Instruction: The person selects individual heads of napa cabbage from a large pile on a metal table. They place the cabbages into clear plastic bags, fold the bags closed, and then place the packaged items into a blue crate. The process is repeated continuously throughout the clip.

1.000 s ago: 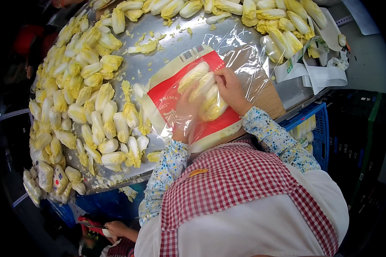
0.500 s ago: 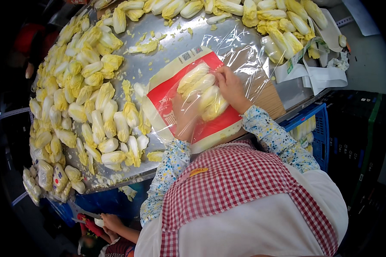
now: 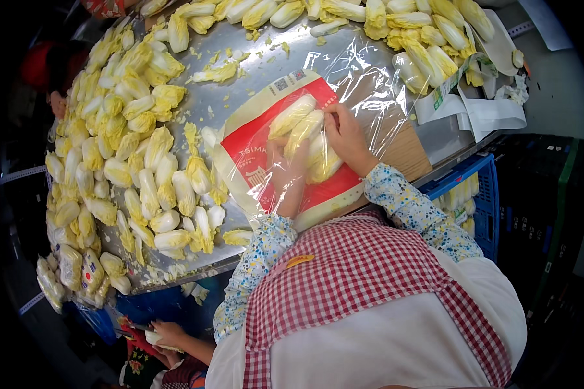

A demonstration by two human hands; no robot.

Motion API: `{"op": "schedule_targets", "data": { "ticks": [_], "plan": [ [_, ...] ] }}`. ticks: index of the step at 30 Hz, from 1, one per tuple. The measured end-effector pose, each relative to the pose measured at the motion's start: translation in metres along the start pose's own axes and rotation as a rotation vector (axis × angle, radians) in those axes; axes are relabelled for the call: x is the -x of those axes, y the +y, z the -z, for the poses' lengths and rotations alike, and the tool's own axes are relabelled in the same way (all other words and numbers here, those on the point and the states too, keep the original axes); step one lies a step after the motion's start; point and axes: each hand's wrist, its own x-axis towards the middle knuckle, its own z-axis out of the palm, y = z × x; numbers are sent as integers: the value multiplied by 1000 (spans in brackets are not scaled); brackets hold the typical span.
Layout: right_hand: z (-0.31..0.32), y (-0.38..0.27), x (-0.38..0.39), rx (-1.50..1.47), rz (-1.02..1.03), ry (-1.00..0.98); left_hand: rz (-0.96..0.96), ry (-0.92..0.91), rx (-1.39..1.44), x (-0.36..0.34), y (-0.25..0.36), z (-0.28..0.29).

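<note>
Several small pale-yellow napa cabbages [image 3: 324, 161] lie side by side on a red and cream printed sheet [image 3: 240, 152]. Clear plastic film [image 3: 376, 97] covers them and spreads to the right. My left hand [image 3: 289, 174] shows through the glossy film, its fingers curled against the left side of the cabbages; the film blurs the fingertips. On the other side, my right hand [image 3: 347, 136] has its fingers bent together at the edge of the bundle, pinching the film beside the cabbages. Exactly what lies under its fingertips is hidden.
Loose napa cabbages [image 3: 120, 129] are heaped along the left and far sides of the metal table [image 3: 230, 107]. Brown cardboard [image 3: 405, 152] lies under the film. White strips [image 3: 493, 120] sit at right, above a blue crate [image 3: 485, 207]. At lower left, another person's hand [image 3: 169, 334] holds a cabbage.
My left hand has shifted slightly right and up along the cabbages. My right hand has drawn slightly left. At lower left, the other person's hands and cabbage have moved.
</note>
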Motion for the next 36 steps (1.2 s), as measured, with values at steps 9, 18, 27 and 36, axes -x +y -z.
{"op": "schedule_targets", "data": {
  "ticks": [9,18,27,36],
  "plan": [
    [5,3,-10,154,6,-92,-731,-84,-348,-15,-36,38],
    [0,-2,-6,133,222,-85,-329,-130,-349,-7,-13,19],
    [1,-5,-8,67,61,-179,-463,-152,-247,-15,-26,28],
    [-2,10,-9,152,237,-117,-369,-271,-280,-24,0,27]
  ]
}}
